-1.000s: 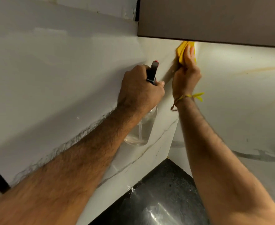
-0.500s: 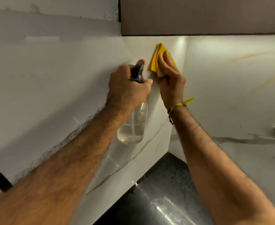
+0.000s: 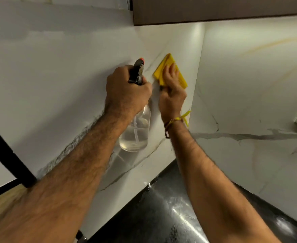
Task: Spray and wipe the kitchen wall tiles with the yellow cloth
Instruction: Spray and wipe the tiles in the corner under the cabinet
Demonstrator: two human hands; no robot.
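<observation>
My right hand (image 3: 172,92) presses a folded yellow cloth (image 3: 163,67) flat against the white marble-look wall tiles (image 3: 74,76), just left of the inner corner. Its fingers lie spread over the cloth. My left hand (image 3: 126,92) grips the neck of a clear spray bottle (image 3: 135,134) with a black trigger head and a red nozzle tip. The bottle hangs beside the cloth, close to the left wall, and holds clear liquid.
A brown wall cabinet (image 3: 214,9) hangs above the corner. A glossy black countertop (image 3: 161,213) runs below. The right wall (image 3: 249,85) has grey veins. A black frame (image 3: 2,151) and a wooden surface (image 3: 0,199) sit at the far left.
My right hand has slid the cloth down the wall from under the cabinet's edge. The left hand with the bottle has stayed beside it.
</observation>
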